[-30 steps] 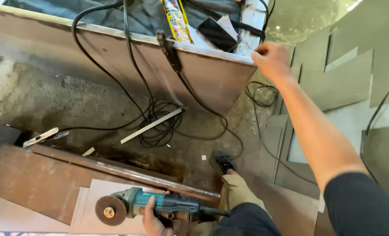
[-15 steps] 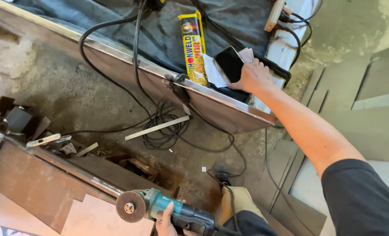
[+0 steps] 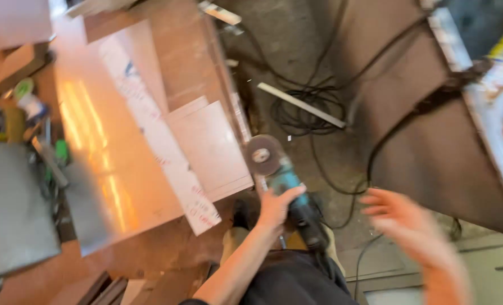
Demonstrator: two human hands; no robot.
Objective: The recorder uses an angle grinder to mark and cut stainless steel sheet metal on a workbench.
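Observation:
My left hand (image 3: 275, 206) grips the body of a teal and black angle grinder (image 3: 288, 189). Its round disc (image 3: 263, 154) points away from me, beside the edge of a pale sheet (image 3: 212, 147) lying on a brown metal plate (image 3: 116, 169). My right hand (image 3: 401, 220) hovers blurred in the air to the right of the grinder. Its fingers are spread and it holds nothing.
Black cables (image 3: 311, 107) coil on the dirty floor beside a pale flat strip (image 3: 301, 104). A rusty brown panel (image 3: 432, 147) slopes at the right. Small tools and a green item (image 3: 22, 87) lie at the left beside a grey sheet (image 3: 11, 209).
The view has swung left and down. My right hand has come back from the objects on the raised ledge and now hangs empty near the grinder. My left hand still holds the grinder.

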